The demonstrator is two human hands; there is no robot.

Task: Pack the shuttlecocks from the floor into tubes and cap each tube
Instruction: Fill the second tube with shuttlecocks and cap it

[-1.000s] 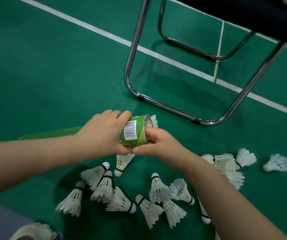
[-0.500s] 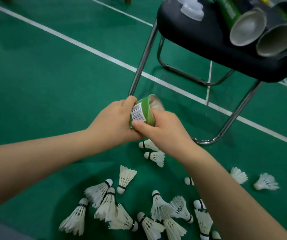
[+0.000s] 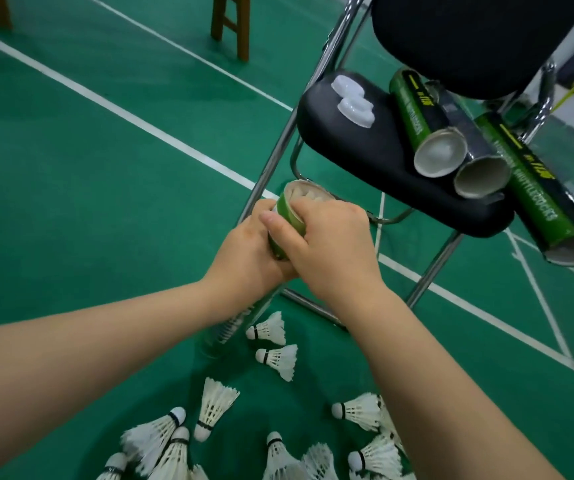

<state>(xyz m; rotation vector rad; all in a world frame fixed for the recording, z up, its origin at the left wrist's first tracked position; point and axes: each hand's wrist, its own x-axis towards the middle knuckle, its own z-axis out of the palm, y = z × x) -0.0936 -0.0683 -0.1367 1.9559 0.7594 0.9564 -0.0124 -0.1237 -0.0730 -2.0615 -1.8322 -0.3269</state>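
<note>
A green shuttlecock tube (image 3: pixel 287 216) stands nearly upright on the floor, its open top showing white feathers inside. My left hand (image 3: pixel 247 258) wraps its upper part from the left. My right hand (image 3: pixel 330 247) grips the same upper part from the right, fingers at the rim. Several white shuttlecocks (image 3: pixel 275 358) lie scattered on the green floor below my arms. Clear plastic caps (image 3: pixel 353 102) rest on the black chair seat (image 3: pixel 365 154), next to open green tubes (image 3: pixel 420 123) lying on it.
The chair's chrome legs (image 3: pixel 278 147) stand just behind the tube. White court lines (image 3: pixel 133 119) cross the green floor. A wooden stool leg (image 3: pixel 230 26) is at the far top. Another long tube (image 3: pixel 542 199) overhangs the seat's right edge.
The tube has been tipped from nearly horizontal to upright with its base on the floor. My right hand has shifted up onto its rim, and the view has lifted to show the chair seat.
</note>
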